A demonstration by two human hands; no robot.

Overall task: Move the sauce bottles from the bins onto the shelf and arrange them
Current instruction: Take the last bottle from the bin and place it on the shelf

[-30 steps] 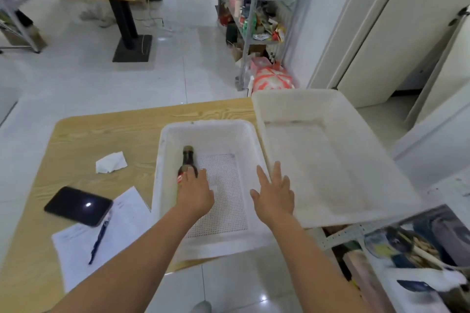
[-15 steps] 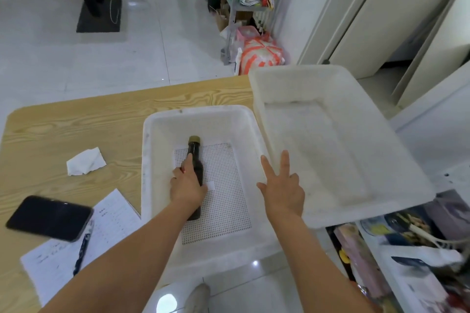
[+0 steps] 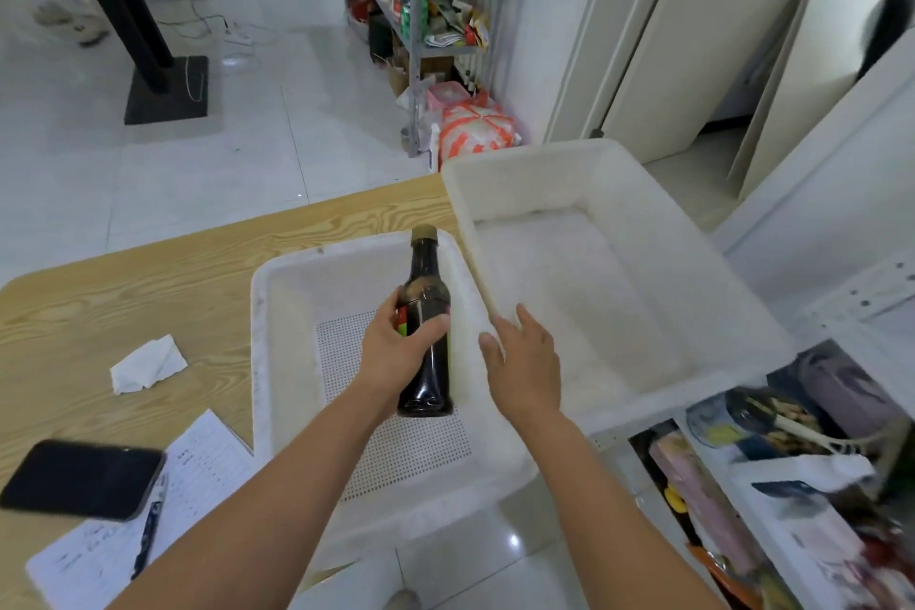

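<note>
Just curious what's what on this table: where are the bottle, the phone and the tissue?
bottle [image 3: 428, 374], head view, lower dark body.
phone [image 3: 81, 478], head view, screen.
tissue [image 3: 148, 364], head view, middle.

Everything I see is bright and evenly lit, with only faint, soft shadows. The glossy floor shows a pale sheen and a small white glare spot near the bottom edge. The doors bow from wide-angle distortion. The lower right corner smears with blur; the bottle looks fairly sharp.

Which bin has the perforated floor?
The smaller white bin, below the sauce bottle that the left hand holds. The larger bin beside it has a solid floor.
</note>
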